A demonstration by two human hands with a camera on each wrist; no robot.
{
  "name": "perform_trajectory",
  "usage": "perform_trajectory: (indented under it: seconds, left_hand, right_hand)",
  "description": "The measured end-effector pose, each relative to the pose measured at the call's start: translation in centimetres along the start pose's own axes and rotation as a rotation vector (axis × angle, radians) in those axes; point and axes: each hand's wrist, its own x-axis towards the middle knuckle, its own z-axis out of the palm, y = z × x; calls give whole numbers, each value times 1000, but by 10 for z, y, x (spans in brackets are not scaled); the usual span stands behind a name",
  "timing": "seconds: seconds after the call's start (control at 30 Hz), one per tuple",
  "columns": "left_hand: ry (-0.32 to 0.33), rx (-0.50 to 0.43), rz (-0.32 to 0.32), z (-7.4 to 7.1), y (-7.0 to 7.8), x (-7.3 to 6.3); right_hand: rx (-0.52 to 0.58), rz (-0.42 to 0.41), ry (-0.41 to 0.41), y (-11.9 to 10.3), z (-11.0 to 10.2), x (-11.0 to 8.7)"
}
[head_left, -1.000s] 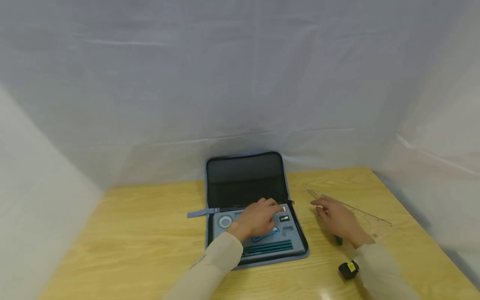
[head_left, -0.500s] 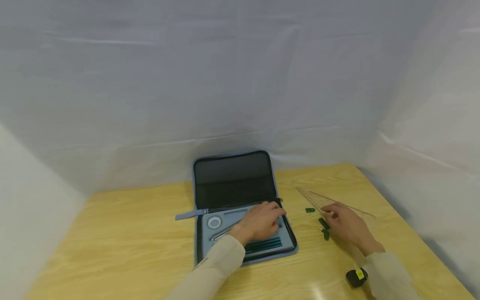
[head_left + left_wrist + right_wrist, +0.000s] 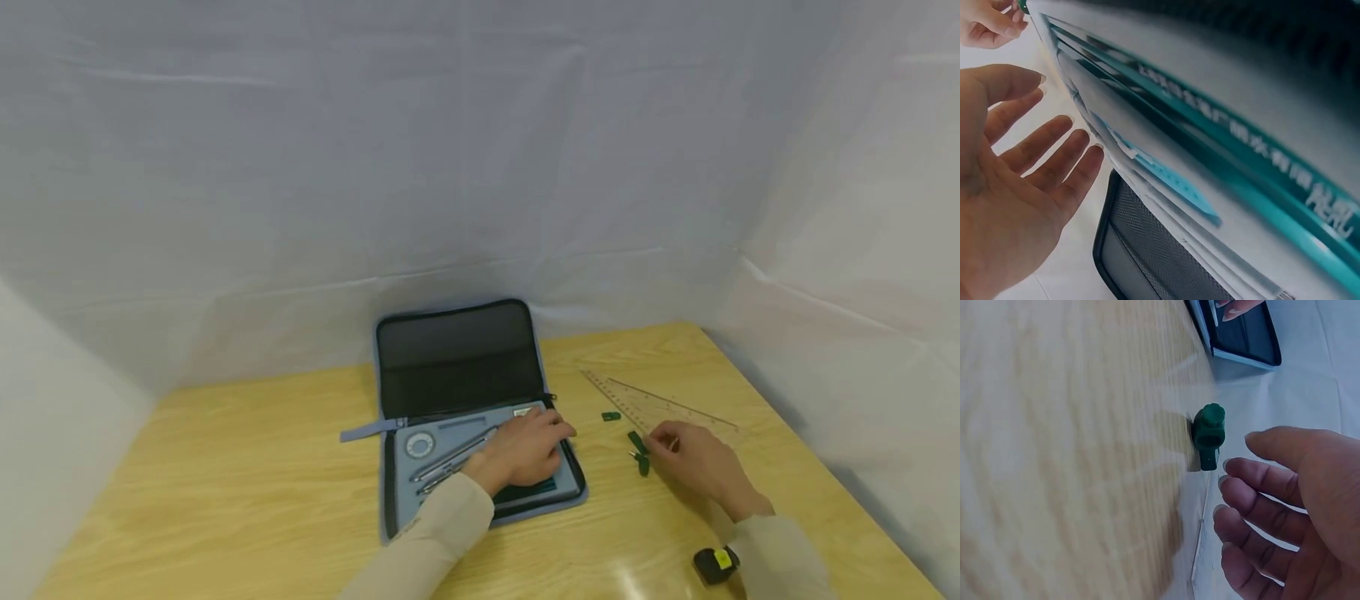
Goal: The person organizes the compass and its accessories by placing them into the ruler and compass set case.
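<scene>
My left hand (image 3: 525, 446) hovers palm down over the right part of a zip case (image 3: 465, 421); its fingers hold nothing in the left wrist view. Dark green pencils (image 3: 1210, 150) and a light blue piece (image 3: 1166, 181) lie in the case's tray. Two silver drawing instruments (image 3: 450, 458) and a round white piece (image 3: 420, 445) sit further left. My right hand (image 3: 697, 462) is beside small dark green pieces (image 3: 637, 442), one with a metal tip. In the right wrist view, thumb and fingers are apart next to a green piece (image 3: 1210, 434); whether they touch it is unclear.
Behind the right hand lies a clear set square (image 3: 652, 408). Another small green piece (image 3: 611, 416) lies between it and the case. A black box with a yellow label (image 3: 715, 565) is by the right sleeve. White sheeting (image 3: 450, 167) stands behind the wooden table (image 3: 247, 483).
The head view has turned right. My left hand has shifted right over the case, covering the sharpener. My right hand has moved off the set square, uncovering the green pieces.
</scene>
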Motion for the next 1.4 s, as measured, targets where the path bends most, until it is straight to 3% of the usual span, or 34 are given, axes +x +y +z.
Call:
perform_trajectory:
  seconds: [0.33, 0.63, 0.87, 1.03, 1.4]
  left_hand:
    - [-11, -5, 0, 0, 2, -1]
    - [2, 6, -1, -1, -1, -4]
    - [-6, 23, -7, -4, -12, -10]
    - [-3, 28, -39, -9, -24, -21]
    - [7, -31, -97, -14, -40, -44]
  right_hand:
    - [-34, 96, -51, -7, 5, -6]
    - [-41, 78, -89, -12, 5, -7]
    - [-44, 3, -41, -9, 3, -6]
    - [-59, -3, -9, -14, 6, 3]
    - [-121, -211, 57, -50, 23, 30]
